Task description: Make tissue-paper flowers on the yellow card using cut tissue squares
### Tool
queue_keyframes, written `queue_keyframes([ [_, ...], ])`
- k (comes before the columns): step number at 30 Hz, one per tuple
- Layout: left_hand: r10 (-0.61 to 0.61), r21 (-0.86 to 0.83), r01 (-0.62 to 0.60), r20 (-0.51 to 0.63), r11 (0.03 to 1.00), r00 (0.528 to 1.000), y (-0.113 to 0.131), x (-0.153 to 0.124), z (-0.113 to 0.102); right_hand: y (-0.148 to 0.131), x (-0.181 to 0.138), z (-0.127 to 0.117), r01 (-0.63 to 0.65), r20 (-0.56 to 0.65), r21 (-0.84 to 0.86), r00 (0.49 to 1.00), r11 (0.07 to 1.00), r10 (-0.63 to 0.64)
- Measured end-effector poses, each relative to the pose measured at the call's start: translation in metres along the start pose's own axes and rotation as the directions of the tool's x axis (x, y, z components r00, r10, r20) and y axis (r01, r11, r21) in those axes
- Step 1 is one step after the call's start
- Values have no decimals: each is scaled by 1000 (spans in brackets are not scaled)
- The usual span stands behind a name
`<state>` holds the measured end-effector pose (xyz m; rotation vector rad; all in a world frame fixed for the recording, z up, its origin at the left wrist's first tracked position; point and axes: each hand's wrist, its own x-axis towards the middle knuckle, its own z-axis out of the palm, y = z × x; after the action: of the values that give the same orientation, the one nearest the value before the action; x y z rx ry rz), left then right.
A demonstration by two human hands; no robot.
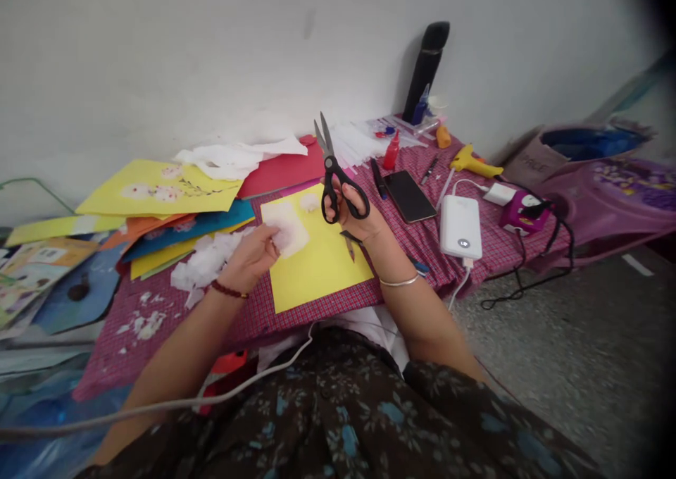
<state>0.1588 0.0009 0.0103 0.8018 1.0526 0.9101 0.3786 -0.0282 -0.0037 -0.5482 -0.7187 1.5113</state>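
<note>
Between the thumb and fingers of my left hand (252, 257) is a white piece of thin paper (289, 229), slightly blurred. My right hand (355, 215) holds black-handled scissors (332, 165) by the finger loops, blades pointing up and a little apart. Both hands are above a yellow sheet (311, 275) on the table. A small whitish round piece (309, 202) shows near the sheet's upper edge. Close to my right wrist, a pencil (350, 249) lies on the sheet, partly hidden by the hand.
Crumpled white paper (203, 264) and paper scraps (148, 324) lie left, beside stacked coloured sheets (193, 232). To the right are a phone (409, 196), a white power bank (460, 225) with cables, a red glue bottle (391, 151) and a yellow glue gun (475, 162).
</note>
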Motion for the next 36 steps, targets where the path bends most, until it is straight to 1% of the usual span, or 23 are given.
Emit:
queue_keyframes([
  [2,-30,-57,31,21,998,999,-18,-25,-4,5,1,5,-21,15,-60,1000,998,22],
  [4,-73,-74,77,59,994,996,-30,-44,-7,11,-2,13,-48,34,-111,998,993,53],
  [6,-97,-59,103,93,993,991,-39,-59,-12,16,-12,21,-55,73,-175,995,983,69],
  [7,-84,-39,89,98,995,992,-43,-64,-15,17,-22,24,-47,95,-216,993,975,69],
  [8,-49,-4,49,87,999,995,-47,-70,-19,18,-34,27,-37,117,-262,991,964,70],
  [9,14,57,-18,61,998,998,-51,-75,-23,17,-50,28,-27,124,-303,990,953,68],
  [10,101,152,-105,31,983,994,-55,-80,-27,16,-68,29,-35,122,-340,989,940,81],
  [11,202,278,-198,14,940,979,-60,-86,-31,15,-88,28,-46,115,-371,989,928,95],
  [12,297,420,-281,28,863,955,-65,-91,-35,13,-109,27,-67,98,-401,988,914,116],
  [13,364,553,-345,80,759,928,-69,-96,-38,12,-130,25,-113,67,-428,986,897,156],
  [14,398,657,-395,155,642,904,-72,-100,-41,11,-150,23,-181,20,-441,977,879,211],
  [15,404,729,-433,232,530,885,-75,-103,-42,11,-168,20,-253,-33,-442,963,861,267],
  [17,393,812,-478,341,334,854,-78,-106,-42,14,-200,15,-362,-120,-425,931,830,344],
  [19,412,862,-480,382,164,827,-80,-106,-39,18,-224,12,-465,-195,-360,885,809,422],
  [20,428,878,-469,391,91,815,-80,-105,-36,20,-233,10,-489,-215,-327,872,809,440],
  [21,443,885,-464,404,31,801,-81,-104,-33,21,-240,10,-504,-239,-298,861,811,448],
  [23,467,875,-481,445,-47,764,-83,-102,-26,20,-251,9,-527,-265,-242,844,815,467],
  [25,468,842,-532,507,-89,724,-86,-101,-21,17,-258,8,-555,-272,-171,821,814,502],
  [27,464,811,-576,551,-102,694,-90,-99,-18,13,-260,7,-586,-273,-89,792,805,546],
  [29,468,800,-591,563,-102,682,-93,-97,-17,9,-259,6,-608,-276,-25,767,794,579],
  [31,481,797,-592,567,-116,669,-94,-96,-18,8,-254,4,-620,-265,4,756,784,599],
  [34,493,792,-593,577,-145,651,-95,-94,-19,11,-244,4,-634,-237,-5,752,773,615],
  [36,499,797,-591,565,-125,657,-94,-93,-19,15,-237,5,-637,-243,-51,755,769,609],
])
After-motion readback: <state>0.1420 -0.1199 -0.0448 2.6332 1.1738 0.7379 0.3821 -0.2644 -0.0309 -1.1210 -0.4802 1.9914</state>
